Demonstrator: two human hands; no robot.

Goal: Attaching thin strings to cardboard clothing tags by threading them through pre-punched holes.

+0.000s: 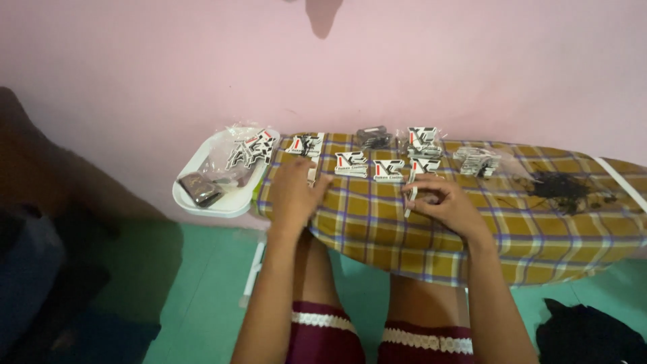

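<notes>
Pink wall [472, 61] filled the background, green floor [202, 296] below. A padded board with yellow plaid cover [512, 222] served as the worktop, running across the person's lap. A white plastic tray [202, 202] sat at its left end, touching the edge, holding a clear bag of printed tags [251, 148] and a dark small pouch [199, 189]. Dark tangle of threads [563, 185] lay at the right, well apart from both hands. A white strap [623, 178] crossed the far right end. Dark cloth [586, 334] on the floor, lower right.

Along the far edge of the board: a row of white, black and red printed tags [377, 167], a stack of them [423, 140] near the wall, a bagged bundle [477, 160] further right, and a dark bagged item [373, 137].

Left hand [294, 192] lay flat on the cover, fingers loosely spread, fingertips touching a white tag [311, 174] just below another loose tag [304, 144]. Right hand [445, 202] was curled narrow, pinching a thin white strip [410, 199] that stood nearly upright just beneath the tag row. Nothing blocked either hand.
</notes>
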